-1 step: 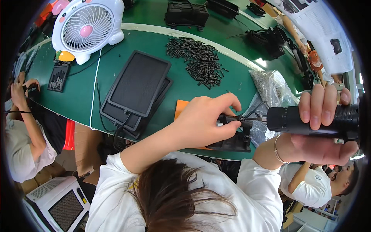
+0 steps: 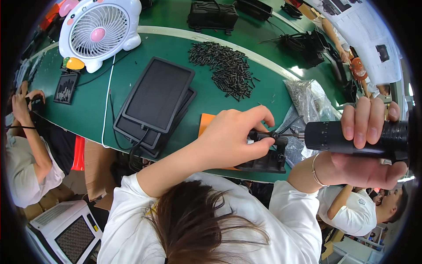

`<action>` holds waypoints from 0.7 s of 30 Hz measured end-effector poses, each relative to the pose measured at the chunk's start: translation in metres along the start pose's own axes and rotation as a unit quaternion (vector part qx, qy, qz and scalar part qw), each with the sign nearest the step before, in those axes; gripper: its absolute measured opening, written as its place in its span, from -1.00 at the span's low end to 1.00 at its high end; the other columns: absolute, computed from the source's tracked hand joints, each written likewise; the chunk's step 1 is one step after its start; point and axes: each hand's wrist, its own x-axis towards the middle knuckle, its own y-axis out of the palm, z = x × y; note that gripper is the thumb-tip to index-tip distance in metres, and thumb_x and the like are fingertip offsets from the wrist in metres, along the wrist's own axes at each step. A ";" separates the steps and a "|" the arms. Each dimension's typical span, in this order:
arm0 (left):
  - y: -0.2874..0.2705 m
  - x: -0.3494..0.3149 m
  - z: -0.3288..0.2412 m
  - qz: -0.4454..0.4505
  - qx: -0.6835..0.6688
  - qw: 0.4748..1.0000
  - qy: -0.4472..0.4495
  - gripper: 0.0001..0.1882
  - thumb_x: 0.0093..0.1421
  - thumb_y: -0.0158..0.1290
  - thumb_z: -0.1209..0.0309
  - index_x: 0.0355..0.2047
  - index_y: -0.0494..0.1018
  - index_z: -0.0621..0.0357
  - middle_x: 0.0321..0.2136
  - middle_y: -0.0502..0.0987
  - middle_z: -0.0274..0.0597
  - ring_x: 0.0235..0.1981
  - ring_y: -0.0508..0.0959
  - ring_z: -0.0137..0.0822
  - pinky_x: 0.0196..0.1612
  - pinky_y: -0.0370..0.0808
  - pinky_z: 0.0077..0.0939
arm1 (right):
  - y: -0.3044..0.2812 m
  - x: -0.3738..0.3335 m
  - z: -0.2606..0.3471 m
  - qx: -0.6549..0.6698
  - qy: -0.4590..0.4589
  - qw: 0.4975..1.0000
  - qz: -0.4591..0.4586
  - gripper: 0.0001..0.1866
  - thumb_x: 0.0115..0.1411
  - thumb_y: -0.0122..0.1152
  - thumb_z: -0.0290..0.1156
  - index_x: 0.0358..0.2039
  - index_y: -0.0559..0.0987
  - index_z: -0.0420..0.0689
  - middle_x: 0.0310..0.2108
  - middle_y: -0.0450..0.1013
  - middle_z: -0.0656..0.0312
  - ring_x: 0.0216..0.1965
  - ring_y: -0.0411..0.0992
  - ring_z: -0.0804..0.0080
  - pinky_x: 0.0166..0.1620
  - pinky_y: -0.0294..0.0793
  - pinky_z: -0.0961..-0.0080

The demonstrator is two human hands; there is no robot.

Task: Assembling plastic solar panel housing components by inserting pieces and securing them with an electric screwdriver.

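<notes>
My right hand (image 2: 365, 132) is wrapped round a black electric screwdriver (image 2: 327, 136), held level at the right. Its thin metal bit reaches left to a black bracket-like part (image 2: 270, 159) at the near table edge. My left hand (image 2: 239, 136) grips that part between thumb and fingers, close to the bit tip. The fingers hide much of the part, and no screw can be made out at the tip. Under it lies an orange piece (image 2: 205, 124), partly covered by my left hand.
Flat black panels (image 2: 159, 94) lie stacked left of my left hand, cables attached. Beyond are a heap of black screws (image 2: 224, 68) and a plastic bag of small metal pieces (image 2: 307, 99). A white fan (image 2: 99, 37) stands far left. Co-workers sit on both sides.
The screwdriver and my right hand have shifted very slightly to the right. My left hand and the black part look still.
</notes>
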 end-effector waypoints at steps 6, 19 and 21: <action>0.006 0.003 0.011 -0.038 0.009 0.997 0.066 -0.71 0.04 0.16 0.35 -0.27 0.38 0.16 -0.43 0.63 -0.05 -0.48 0.60 -0.09 -0.41 0.46 -0.36 | 0.005 0.004 0.004 -0.016 0.004 0.998 0.056 -0.29 -0.09 0.41 -0.07 -0.10 0.26 -0.22 -0.42 0.26 0.25 -0.45 0.24 0.52 -0.33 0.27 0.56; 0.003 -0.001 0.006 -0.018 0.021 0.999 0.028 -0.70 0.03 0.16 0.42 -0.24 0.36 0.18 -0.39 0.63 -0.08 -0.35 0.63 -0.11 -0.30 0.47 -0.43 | 0.016 0.011 -0.014 -0.023 -0.011 0.992 0.120 -0.39 0.02 0.35 -0.15 -0.10 0.25 -0.21 -0.48 0.29 0.27 -0.54 0.26 0.52 -0.41 0.30 0.56; 0.004 -0.001 0.008 -0.021 -0.011 0.999 0.032 -0.70 0.04 0.17 0.42 -0.23 0.36 0.18 -0.40 0.62 -0.07 -0.36 0.62 -0.10 -0.32 0.47 -0.42 | 0.017 0.014 -0.021 -0.060 0.035 0.989 0.132 -0.41 0.04 0.34 -0.15 -0.10 0.25 -0.21 -0.49 0.30 0.27 -0.54 0.27 0.53 -0.42 0.32 0.57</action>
